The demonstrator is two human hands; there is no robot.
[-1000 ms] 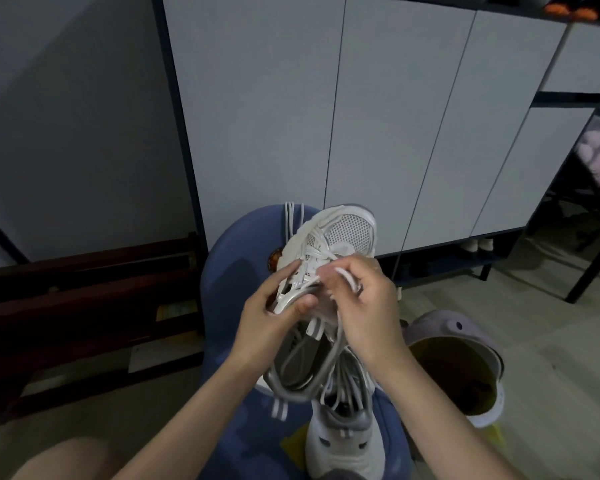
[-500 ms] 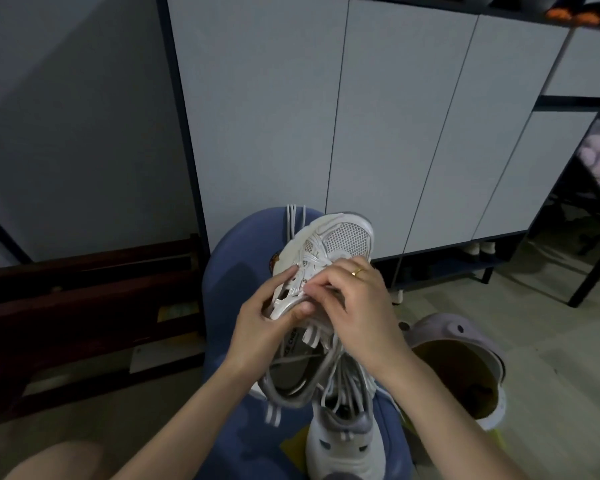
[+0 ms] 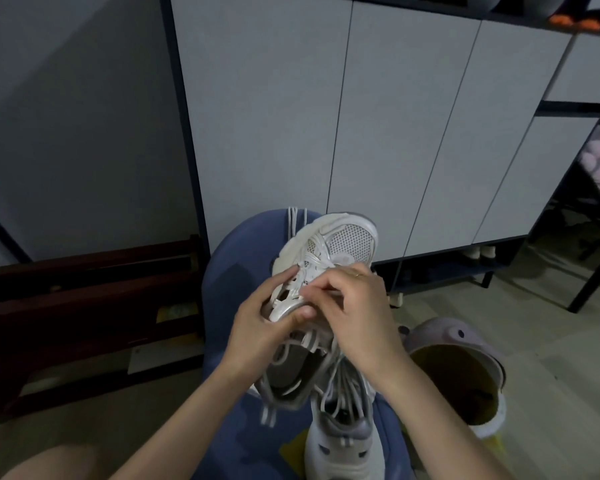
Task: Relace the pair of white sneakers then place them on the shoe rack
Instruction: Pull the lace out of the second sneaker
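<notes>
A white sneaker with a mesh toe is held up above a blue cushioned seat, toe pointing away from me. My left hand grips its left side, thumb pressed on the eyelet strip. My right hand is curled over the tongue and pinches the white lace at the eyelets; loose lace ends hang below. The second white sneaker stands on the seat beneath, heel toward me. More lace lies draped over the seat's far edge.
Tall grey cabinet doors stand ahead, with an open low shelf holding shoes beneath them. A dark wooden rack lies at left. A lilac bin with a yellow liner sits on the floor at right.
My right hand has shifted slightly down and left over the eyelets, fingers curling tighter on the lace. The sneaker is tipped a little more upright. My left hand keeps its grip.
</notes>
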